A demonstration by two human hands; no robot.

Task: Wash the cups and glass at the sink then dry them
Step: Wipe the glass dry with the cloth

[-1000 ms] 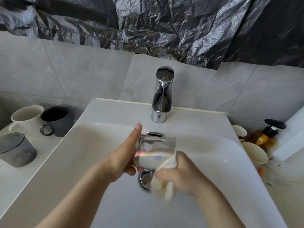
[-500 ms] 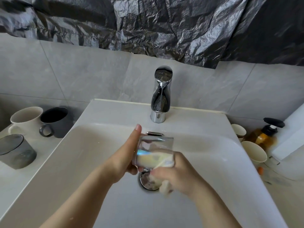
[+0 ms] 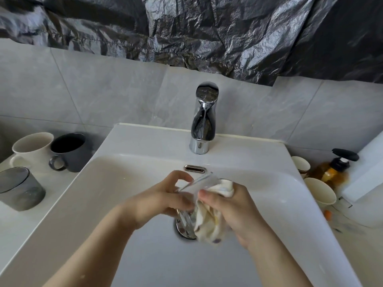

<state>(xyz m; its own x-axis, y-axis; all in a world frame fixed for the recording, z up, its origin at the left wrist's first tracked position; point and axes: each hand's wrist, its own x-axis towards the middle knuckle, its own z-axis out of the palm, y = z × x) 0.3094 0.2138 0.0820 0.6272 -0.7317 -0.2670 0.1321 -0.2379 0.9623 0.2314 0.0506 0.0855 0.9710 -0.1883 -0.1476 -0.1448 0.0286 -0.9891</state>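
Wiping glass with cloth, both hands

The tap and drain ring are mirror-bright chrome. The sink is smooth, glossy white ceramic. The glass is clear and shiny, the cloth soft, cream and crumpled. Wall tiles look matt grey stone; the sheet above is crinkled black plastic.

No legible text, label, brand, number or sign is showing anywhere in the head view. The front of the amber pump bottle, standing at the right of the sink, is appearing too blurred and too small for any marking on it to be read.
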